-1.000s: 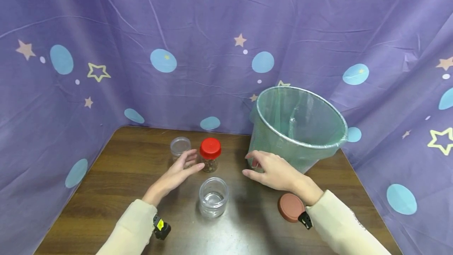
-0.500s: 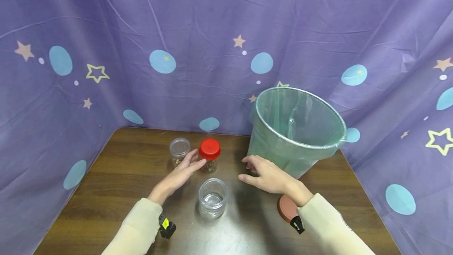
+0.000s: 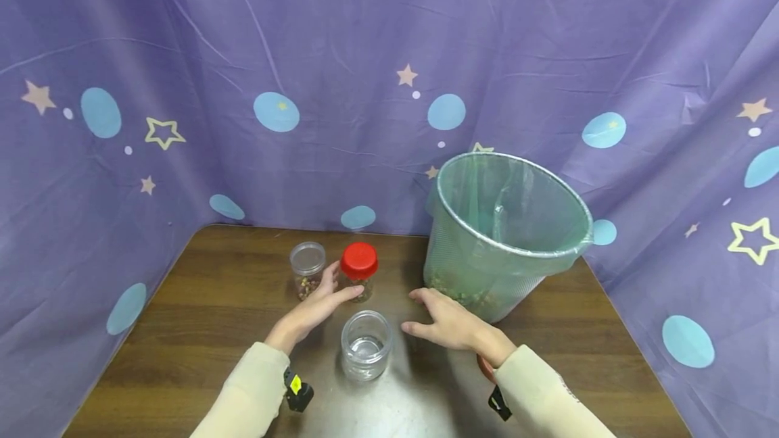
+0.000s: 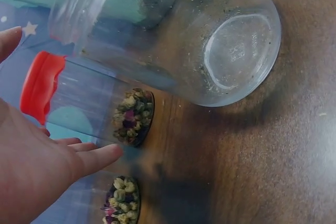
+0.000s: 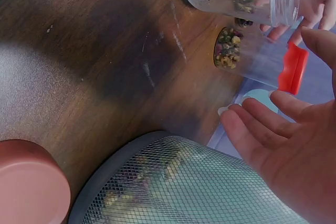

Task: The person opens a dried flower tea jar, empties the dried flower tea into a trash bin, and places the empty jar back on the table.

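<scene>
My left hand (image 3: 316,309) is beside a clear jar with a red lid (image 3: 359,261), thumb apart from the extended fingers. Dried flower buds (image 4: 131,116) lie at the bottom of that jar. Left of the hand stands a second clear jar (image 3: 307,263), also with dried buds low inside. A wide, lidless glass-clear jar (image 3: 366,351) stands between my hands, small specks on its inner wall. My right hand (image 3: 449,322) hovers in front of the mesh bin, fingers loosely extended and holding nothing.
A mesh bin (image 5: 226,187) with a pale green liner (image 3: 535,208) stands at the back right, dried buds at its bottom. A reddish-brown round lid (image 5: 29,184) lies under the right forearm. A purple curtain (image 3: 341,86) borders the wooden table (image 3: 176,330).
My left hand has shifted right and slightly nearer to me, beside the red-lidded jar. My right hand has moved left and nearer to me, its sleeve covering more of the reddish-brown lid.
</scene>
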A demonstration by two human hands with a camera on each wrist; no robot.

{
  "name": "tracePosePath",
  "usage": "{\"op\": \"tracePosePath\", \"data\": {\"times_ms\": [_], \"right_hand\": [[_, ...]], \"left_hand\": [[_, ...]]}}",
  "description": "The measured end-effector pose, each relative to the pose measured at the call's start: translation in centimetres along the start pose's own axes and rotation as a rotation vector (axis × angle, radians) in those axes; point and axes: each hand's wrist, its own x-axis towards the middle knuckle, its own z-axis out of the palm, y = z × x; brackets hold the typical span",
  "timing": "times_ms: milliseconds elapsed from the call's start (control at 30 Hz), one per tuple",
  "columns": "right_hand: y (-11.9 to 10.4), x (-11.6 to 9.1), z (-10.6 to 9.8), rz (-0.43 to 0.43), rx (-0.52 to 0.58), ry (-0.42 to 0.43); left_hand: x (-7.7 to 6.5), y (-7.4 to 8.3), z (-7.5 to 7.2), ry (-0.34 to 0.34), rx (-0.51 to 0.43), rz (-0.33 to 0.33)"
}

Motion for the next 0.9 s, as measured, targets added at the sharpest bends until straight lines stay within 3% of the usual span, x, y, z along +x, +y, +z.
{"op": "tracePosePath", "data": {"times_ms": [500, 900], "right_hand": [[1.1, 0.2, 0.0, 0.023, 0.062, 0.061], [1.3, 0.2, 0.3, 0.033, 0.077, 0.039]], "left_hand": [[2.0, -1.0, 0.2, 0.019, -0.019, 0.056], [3.4, -0.8, 1.2, 0.075, -0.029, 0.096]]}}
